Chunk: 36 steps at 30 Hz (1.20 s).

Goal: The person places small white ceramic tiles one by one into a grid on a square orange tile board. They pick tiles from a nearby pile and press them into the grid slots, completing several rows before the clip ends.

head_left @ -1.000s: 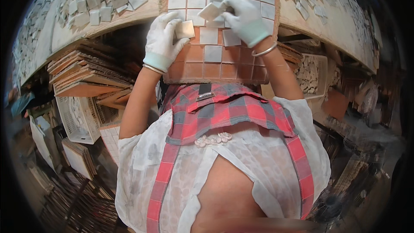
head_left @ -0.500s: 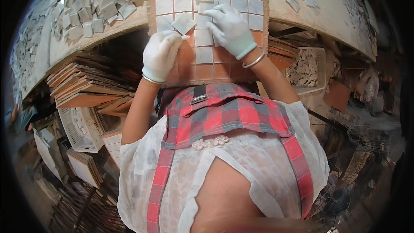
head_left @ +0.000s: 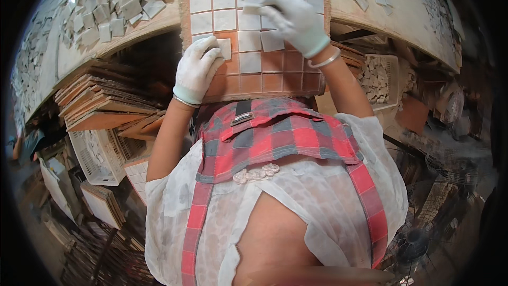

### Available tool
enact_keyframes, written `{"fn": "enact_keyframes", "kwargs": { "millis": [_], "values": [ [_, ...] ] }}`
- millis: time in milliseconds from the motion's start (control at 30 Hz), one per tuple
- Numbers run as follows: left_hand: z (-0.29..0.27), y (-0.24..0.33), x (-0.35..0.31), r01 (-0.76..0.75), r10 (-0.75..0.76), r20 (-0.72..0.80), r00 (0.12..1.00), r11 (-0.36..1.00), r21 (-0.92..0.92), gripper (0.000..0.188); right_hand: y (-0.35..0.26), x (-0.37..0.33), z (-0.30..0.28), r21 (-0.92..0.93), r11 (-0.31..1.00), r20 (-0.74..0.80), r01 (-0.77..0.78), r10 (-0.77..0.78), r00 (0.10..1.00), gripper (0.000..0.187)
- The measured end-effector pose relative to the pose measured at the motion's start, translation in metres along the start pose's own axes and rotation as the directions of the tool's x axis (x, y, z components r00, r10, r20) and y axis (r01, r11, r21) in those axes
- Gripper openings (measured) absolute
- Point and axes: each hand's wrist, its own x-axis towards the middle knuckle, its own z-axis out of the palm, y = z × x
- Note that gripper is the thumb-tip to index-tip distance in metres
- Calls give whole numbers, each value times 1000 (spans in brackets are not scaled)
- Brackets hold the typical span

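"Grip of the right hand (head_left: 296,21)?"

"Together on a white tile (head_left: 251,8) above the board (head_left: 294,62), upper middle. Tile juts left from the fingertips; its long axis, I can't tell."

"Left hand (head_left: 197,71)?"

"Curled beside a second tile (head_left: 225,48); clamped or not, I can't tell."

"Room?"

"Bare red squares (head_left: 251,83) along the near edge. Both forearms (head_left: 172,135) slant inward."

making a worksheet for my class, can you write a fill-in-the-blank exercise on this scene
1. Of the left hand and the right hand, the one nearer the picture's top edge is the ____ hand.
2. The lowest white tile on the grid board has ____ corners.
3. The checked apron is grey and ____.

Missing words: right; four; red
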Motion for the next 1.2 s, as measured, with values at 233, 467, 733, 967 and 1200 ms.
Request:
{"fn": "enact_keyframes", "kwargs": {
  "millis": [233, 467, 733, 967, 1200],
  "values": [
    [3, -4, 11, -81, 81, 40, 996, 997, 17, 23, 8, -85, -58, -279, 955, 159, 96, -53, 986, 14],
    [12, 2, 17, 25, -25, -12, 1000, 999, -38, 13, 22, -101, -46, -253, 966, 250, 58, 7, 968, 23],
    [0, -5, 39, 128, -122, 152, 981, 991, -28, 15, 11, -35, -4, -436, 890, -67, -132, 115, 991, 37],
    [17, -37, 96, 377, -389, -36, 920, 908, -182, 36, 14, 10, 37, -573, 769, 8, -282, 349, 937, 54],
    [51, -50, 146, 55, -52, -22, 998, 979, 196, 64, 25, -8, 3, -7, 811, 184, -586, 577, 796, 27]
  ]
}}
